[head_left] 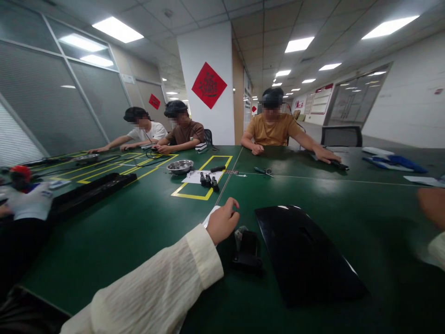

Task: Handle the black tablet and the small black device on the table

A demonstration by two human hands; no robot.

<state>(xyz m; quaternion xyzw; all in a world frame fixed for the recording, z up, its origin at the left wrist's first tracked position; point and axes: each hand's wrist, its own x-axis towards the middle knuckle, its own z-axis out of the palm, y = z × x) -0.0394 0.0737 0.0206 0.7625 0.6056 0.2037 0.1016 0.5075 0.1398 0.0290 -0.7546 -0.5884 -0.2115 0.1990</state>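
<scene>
My left hand [224, 220], in a cream sleeve, hovers over or rests on the green table near the middle. Its fingers are loosely curled, with a gap between thumb and forefinger and nothing visible in it. A white flat item [210, 215] shows partly behind the wrist. Just right of this hand sits a small black device [247, 250] with a clear, crumpled-looking piece beside it. Further right lies a large glossy black curved panel [308, 255] with a small slot. At the right edge, my right hand [431, 207] is blurred and cut off; its fingers are not clear.
Ahead are a metal bowl [180, 166], several black cylindrical parts [209, 181] on paper, and pliers [263, 171]. A long black tray [92, 195] lies left, near a co-worker's gloved hand [29, 202]. Across sit three people; one touches a dark object [338, 165]. Blue cloth [396, 162] lies at right.
</scene>
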